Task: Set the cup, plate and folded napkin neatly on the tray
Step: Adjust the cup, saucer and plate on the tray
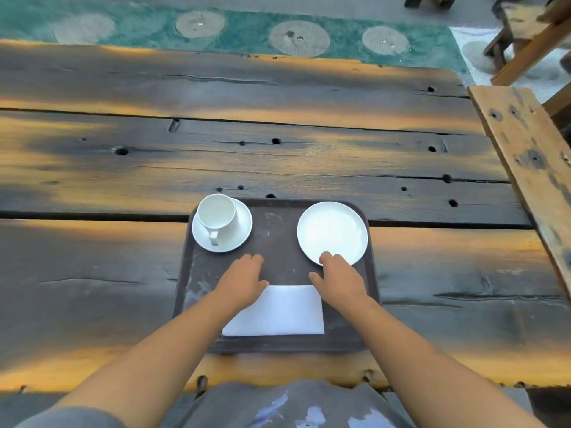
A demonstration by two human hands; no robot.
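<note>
Napkin (278, 310) folded, flat at tray's (278, 344) near edge, long axis left-right. My left hand (244, 281) loose, empty, over its far-left corner. My right hand (338, 278) relaxed, fingertips touching near rim of plate (332, 230); nearer hand for any nudge. Cup (217, 217) on saucer (241, 233) far-left. I judge layout almost done. Tabletop (278, 149) beyond.
</note>
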